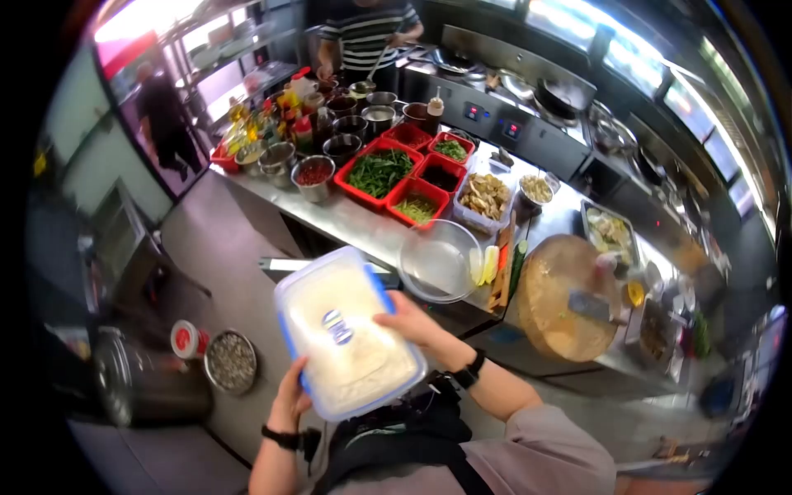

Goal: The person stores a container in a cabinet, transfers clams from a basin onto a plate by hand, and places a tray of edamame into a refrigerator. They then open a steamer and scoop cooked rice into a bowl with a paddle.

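Note:
Both my hands hold a lidded plastic container [351,322] with blue edge clips and a white, powdery-looking filling seen through its clear lid. It is tilted in front of my body, off the counter. My left hand [290,392] grips its lower left side, the fingers partly hidden beneath. My right hand [417,323] clasps the right side, with the thumb over the lid. Just beyond, a clear bowl [440,262] sits at the counter's near edge, with pale yellow pieces [488,266] beside it.
Red bins [381,169] of chopped greens, metal pots and sauce bottles line the steel counter [346,221]. A round chopping block [565,285] carries a cleaver [590,305]. On the floor stand a metal bowl [231,363] and a white-red tub [188,339]. A person in stripes [367,41] works opposite.

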{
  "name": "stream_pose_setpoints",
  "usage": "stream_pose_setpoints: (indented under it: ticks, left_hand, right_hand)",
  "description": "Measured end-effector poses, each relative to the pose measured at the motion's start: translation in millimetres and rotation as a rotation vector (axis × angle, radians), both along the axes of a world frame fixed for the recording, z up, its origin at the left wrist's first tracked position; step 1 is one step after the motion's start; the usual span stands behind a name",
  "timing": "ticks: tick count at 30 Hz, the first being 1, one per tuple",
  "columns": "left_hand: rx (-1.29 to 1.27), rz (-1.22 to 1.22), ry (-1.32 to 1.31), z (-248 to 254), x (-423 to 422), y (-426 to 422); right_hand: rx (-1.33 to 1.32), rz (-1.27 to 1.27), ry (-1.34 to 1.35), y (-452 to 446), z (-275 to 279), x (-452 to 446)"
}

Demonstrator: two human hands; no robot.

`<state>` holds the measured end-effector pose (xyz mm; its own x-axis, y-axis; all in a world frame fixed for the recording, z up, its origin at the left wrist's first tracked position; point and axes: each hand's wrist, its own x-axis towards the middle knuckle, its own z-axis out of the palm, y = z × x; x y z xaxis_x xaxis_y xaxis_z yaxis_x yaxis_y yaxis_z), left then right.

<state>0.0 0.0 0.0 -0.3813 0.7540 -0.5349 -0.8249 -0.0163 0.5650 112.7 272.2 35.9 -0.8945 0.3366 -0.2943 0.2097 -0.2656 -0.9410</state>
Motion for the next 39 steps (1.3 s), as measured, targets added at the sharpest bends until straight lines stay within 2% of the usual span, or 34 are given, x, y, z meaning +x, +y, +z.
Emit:
stream_pose_setpoints:
  ticks: [2,3,5,6,7,9,10,11,13,15,17,18,20,21,22,23,26,27,29,30,31,32,35,39]
  left_hand:
    - [0.181,0.095,-0.11,-12,2,-11]
    - [0.001,0.087,-0.123,17,-32,-96]
    - [0.055,0.252,-0.113,-8,-63,-103]
    - [-0.016,0.337,-0.023,-25,-101,-116]
    - [-0.065,0.352,-0.034,-42,-102,-143]
    - [-0.075,0.489,0.064,-68,-135,-149]
    - [-0.037,0.487,0.056,-45,-140,-135]
    - [0.04,0.439,0.044,-35,-162,-131]
    - [0.076,0.442,0.178,-46,-213,-134]
    - [-0.11,0.526,0.318,-36,-234,-134]
    - [-0.083,0.52,0.341,-32,-266,-115]
    - [-0.05,0.532,0.341,-33,-278,-107]
    - [-0.064,0.51,0.353,-43,-311,-97]
    - [-0.098,0.593,0.236,-51,-318,-94]
    - [-0.159,0.6,0.271,-62,-337,-96]
    - [-0.097,0.6,0.241,-72,-359,-98]
    - [-0.113,0.55,0.263,-88,-422,-99]
    - [-0.101,0.512,0.286,-92,-440,-97]
    - [-0.1,0.389,0.259,-94,-479,-99]
    - [-0.149,0.328,0.363,-98,-503,-97]
    - [-0.197,0.269,0.46,-107,-523,-95]
    - [-0.097,0.199,0.245,-131,-548,-106]
    - [-0.215,0.031,0.193,-175,-619,-110]
    - [-0.234,-0.212,0.11,-209,-648,-75]
  right_hand:
    - [0.337,0.092,-0.078,-9,12,-22]
    - [0.157,0.083,-0.092,-87,2,-66]
    - [0.357,0.182,-0.157,-90,-8,-120]
    - [0.176,0.269,-0.096,-89,-3,-165]
    - [0.07,0.291,-0.055,-97,-4,-175]
    - [-0.132,0.529,0.1,-93,-16,-221]
    - [0.071,0.513,0.077,-93,-21,-245]
    - [0.096,0.507,0.102,-87,-25,-274]
    - [-0.171,0.677,0.178,-72,-31,-340]
    - [-0.245,0.686,0.219,-68,-52,-392]
    - [0.171,0.486,0.234,-58,-83,-440]
    - [0.137,0.519,0.242,-45,-103,-460]
    - [0.578,0.4,0.052,-19,-159,-484]
    - [0.705,0.409,-0.161,-4,-171,-483]
    - [0.821,0.444,-0.379,12,-187,-482]
    - [0.962,0.386,-0.516,17,-213,-486]
    - [0.896,0.325,-0.656,30,-262,-461]
    - [0.768,0.426,-0.773,29,-264,-454]
    - [0.892,0.294,-0.73,7,-289,-432]
    - [0.933,0.16,-0.677,-7,-291,-428]
    - [0.904,0.13,-0.709,-20,-291,-424]
    - [0.928,0.074,-0.732,-33,-292,-419]
    - [1.016,-0.196,-0.699,-75,-309,-409]
    - [1.105,-0.456,-0.716,-125,-326,-359]
